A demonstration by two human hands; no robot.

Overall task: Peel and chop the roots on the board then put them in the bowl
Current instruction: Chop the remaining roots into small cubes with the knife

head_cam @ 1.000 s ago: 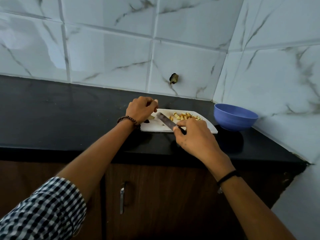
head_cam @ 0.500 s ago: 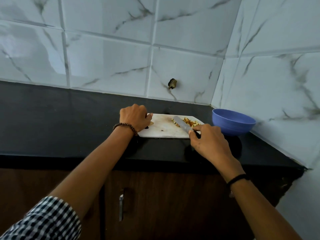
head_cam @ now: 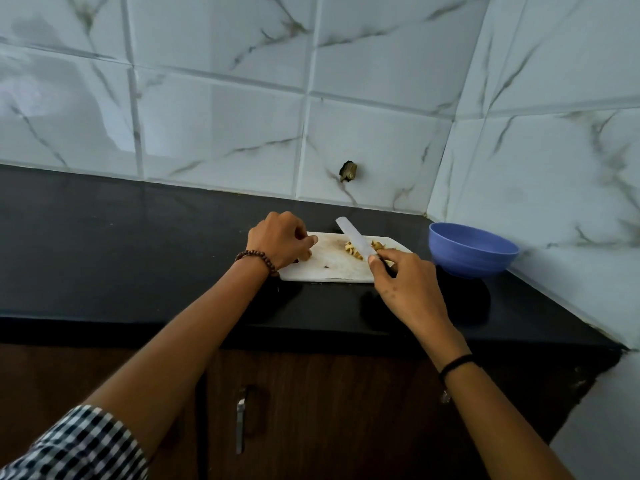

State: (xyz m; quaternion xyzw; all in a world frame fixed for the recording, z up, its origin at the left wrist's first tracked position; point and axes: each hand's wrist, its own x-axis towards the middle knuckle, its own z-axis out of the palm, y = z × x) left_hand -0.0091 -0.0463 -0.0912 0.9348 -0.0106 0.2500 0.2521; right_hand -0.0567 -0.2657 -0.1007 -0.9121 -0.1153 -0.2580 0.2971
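Observation:
A white cutting board (head_cam: pixel 332 268) lies on the black counter. A small pile of chopped yellow root pieces (head_cam: pixel 355 248) sits on its right half. My right hand (head_cam: pixel 401 282) grips a knife (head_cam: pixel 353 239) whose pale blade lies across the pile, tip pointing to the back left. My left hand (head_cam: pixel 280 239) rests curled on the board's left end, fingers closed over a small piece of root that is mostly hidden. A blue bowl (head_cam: pixel 472 251) stands to the right of the board, in the corner; its inside is not visible.
The black counter (head_cam: pixel 121 244) stretches far to the left. Marble-tiled walls close in behind and on the right. A dark hole (head_cam: pixel 349 170) marks the back wall. Brown cabinet doors with a metal handle (head_cam: pixel 240 424) lie below the counter's front edge.
The knife has swept the chopped pieces rightward into a tighter pile near the board's right end, and my right hand moved with it. My left hand stayed at the board's left end.

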